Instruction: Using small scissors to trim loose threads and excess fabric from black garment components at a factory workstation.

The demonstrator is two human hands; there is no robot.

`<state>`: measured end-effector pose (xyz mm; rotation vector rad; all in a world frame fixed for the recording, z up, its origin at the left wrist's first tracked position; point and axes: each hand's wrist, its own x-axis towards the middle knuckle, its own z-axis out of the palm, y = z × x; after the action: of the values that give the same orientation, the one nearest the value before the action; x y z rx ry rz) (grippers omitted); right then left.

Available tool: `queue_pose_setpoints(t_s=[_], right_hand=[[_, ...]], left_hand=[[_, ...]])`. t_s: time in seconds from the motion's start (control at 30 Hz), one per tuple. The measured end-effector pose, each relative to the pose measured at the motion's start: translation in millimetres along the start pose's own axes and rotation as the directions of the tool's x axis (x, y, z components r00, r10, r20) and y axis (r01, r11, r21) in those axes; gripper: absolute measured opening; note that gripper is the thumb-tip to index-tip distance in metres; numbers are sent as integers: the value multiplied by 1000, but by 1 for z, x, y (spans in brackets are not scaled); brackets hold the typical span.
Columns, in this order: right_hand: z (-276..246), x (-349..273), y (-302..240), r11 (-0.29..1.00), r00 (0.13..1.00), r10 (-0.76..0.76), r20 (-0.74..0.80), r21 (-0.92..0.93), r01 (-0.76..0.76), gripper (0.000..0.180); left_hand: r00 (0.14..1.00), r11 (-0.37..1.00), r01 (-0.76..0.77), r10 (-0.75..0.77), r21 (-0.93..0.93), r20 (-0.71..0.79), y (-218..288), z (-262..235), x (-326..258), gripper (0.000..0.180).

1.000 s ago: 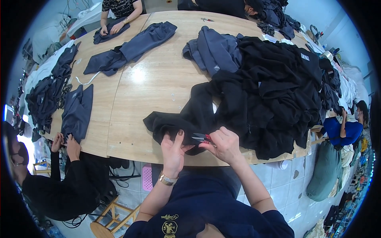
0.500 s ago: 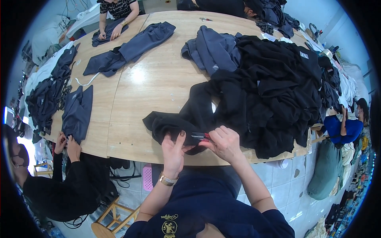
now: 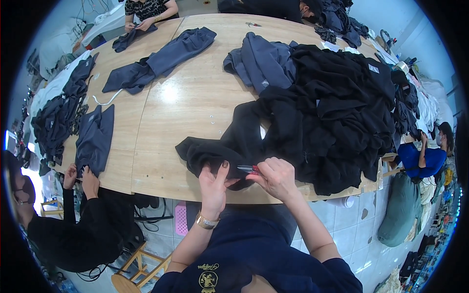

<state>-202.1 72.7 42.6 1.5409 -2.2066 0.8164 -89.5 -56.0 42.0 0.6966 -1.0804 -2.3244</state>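
Much of the snips (image 3: 247, 169) hidden within right fingers (image 3: 271, 167)

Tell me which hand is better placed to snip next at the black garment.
The right hand, I'd judge: it holds the red-handled snips, blades pointing left. The left hand touches the black garment and shows no tool.

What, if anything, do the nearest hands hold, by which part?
Right hand: snips, by the red handles. Left hand: black fabric, at its near edge.
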Motion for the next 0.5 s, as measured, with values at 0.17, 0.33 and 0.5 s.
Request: queue_pose_setpoints(t_s=[0.17,0.33,0.5], right_hand=[[1,4,0,1000,1000,-18,-8,-4,17,35],[4,4,0,1000,1000,-16,-7,11,17,35],[2,1,2,1000,1000,1,9,4,-1,35]], left_hand=[[998,990,-66,65,122,13,-3,0,-1,26],[998,988,-60,56,143,35,-3,-1,-1,25],[999,1000,-13,12,24,30,3,4,-1,29]])
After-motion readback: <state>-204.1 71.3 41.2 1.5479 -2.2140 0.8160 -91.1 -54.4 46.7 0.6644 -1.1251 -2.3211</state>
